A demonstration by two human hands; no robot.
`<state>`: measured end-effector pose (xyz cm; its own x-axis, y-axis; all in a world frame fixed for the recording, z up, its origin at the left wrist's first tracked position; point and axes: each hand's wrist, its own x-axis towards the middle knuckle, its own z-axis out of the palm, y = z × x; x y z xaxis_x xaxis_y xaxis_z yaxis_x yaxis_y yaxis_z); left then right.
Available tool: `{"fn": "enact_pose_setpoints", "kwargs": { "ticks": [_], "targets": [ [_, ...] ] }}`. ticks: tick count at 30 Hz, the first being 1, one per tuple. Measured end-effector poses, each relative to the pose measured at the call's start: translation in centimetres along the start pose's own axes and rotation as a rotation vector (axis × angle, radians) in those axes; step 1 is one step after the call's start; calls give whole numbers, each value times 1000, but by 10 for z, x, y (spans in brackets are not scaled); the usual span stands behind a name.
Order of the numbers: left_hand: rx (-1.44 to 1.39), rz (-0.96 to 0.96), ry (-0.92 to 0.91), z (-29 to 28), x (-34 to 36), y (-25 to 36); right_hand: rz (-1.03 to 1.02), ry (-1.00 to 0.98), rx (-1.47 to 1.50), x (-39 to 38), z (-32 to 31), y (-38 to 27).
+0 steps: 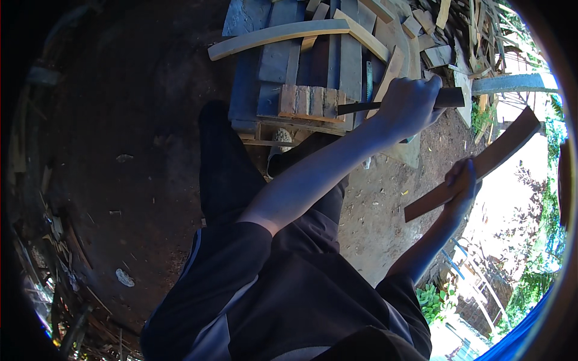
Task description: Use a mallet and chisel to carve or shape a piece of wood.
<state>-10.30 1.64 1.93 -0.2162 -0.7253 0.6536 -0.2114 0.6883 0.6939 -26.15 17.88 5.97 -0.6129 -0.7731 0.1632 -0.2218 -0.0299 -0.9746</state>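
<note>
My left hand (412,105) is stretched out over the right side of the wood-covered bench, its fingers closed round a dark, flat strip-like piece (450,97). The piece's narrow end points left across the bench, and its wider end sticks out right of my fist; its exact kind is unclear. Lower and to the right, my right hand (462,183) grips a gently curved brown wooden slat (503,147) near its middle. That slat is held in the air, tilted up to the right. A row of short wooden blocks (310,101) sits at the bench's near edge, below the dark piece's narrow end.
A long curved wooden piece (280,37) lies across the bench boards (280,57). Offcuts (436,55) are heaped at the far right. Bare dirt floor (126,174) stretches to my left, with scrap wood (66,253) along its edge. Green plants (435,304) grow at lower right.
</note>
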Motion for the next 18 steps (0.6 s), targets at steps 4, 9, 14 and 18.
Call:
{"fn": "enact_pose_setpoints", "kwargs": {
  "ticks": [4,9,14,18],
  "targets": [
    [18,-34,-44,0,1,0,-192,-158,527,36,-48,-8],
    [9,10,-38,1,-4,-9,18,-340,-565,31,-6,3],
    [-28,-65,-163,-2,-1,-2,-267,125,395,65,-36,14],
    [-33,-50,-167,6,-7,-6,-18,-254,-410,39,-16,10]
  ]
}}
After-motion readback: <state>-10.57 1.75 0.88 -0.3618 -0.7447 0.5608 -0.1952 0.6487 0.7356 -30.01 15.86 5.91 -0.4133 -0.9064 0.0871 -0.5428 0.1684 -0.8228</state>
